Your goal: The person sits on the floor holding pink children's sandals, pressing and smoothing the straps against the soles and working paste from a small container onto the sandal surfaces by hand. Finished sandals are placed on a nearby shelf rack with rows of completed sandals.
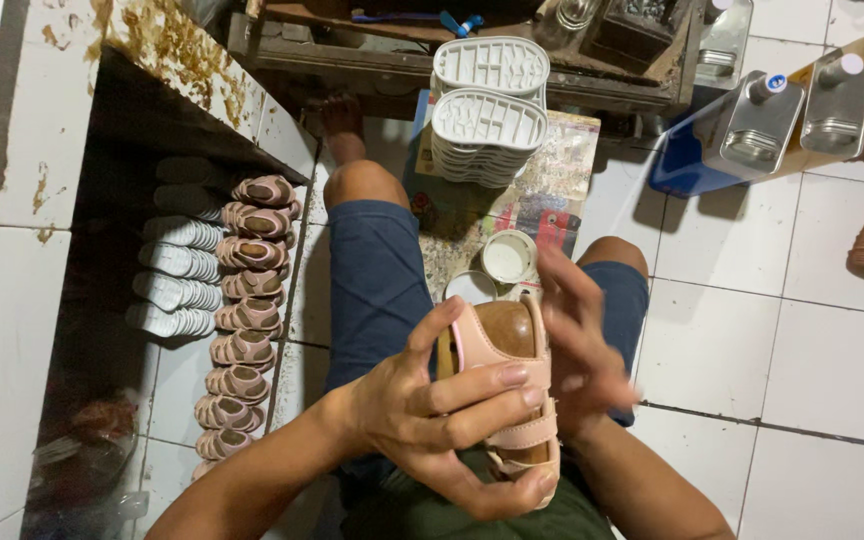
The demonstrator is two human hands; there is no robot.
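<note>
A small pink sandal (504, 352) with a brown insole and pink straps is held over my lap. My left hand (432, 410) wraps around it, thumb on the heel side and fingers across the straps. My right hand (577, 345) is blurred, fingers spread, pressed against the sandal's right side. Whether the right hand grips the sandal or only touches it is unclear. Below the sandal I see my blue shorts (377, 280) and green shirt.
Two stacks of white soles (490, 118) stand ahead on a paper-covered board, with two small round white cups (508, 256) nearer me. A row of finished pink sandals (247, 300) and white soles lines the left shelf. Metal cans (757, 125) sit at the right.
</note>
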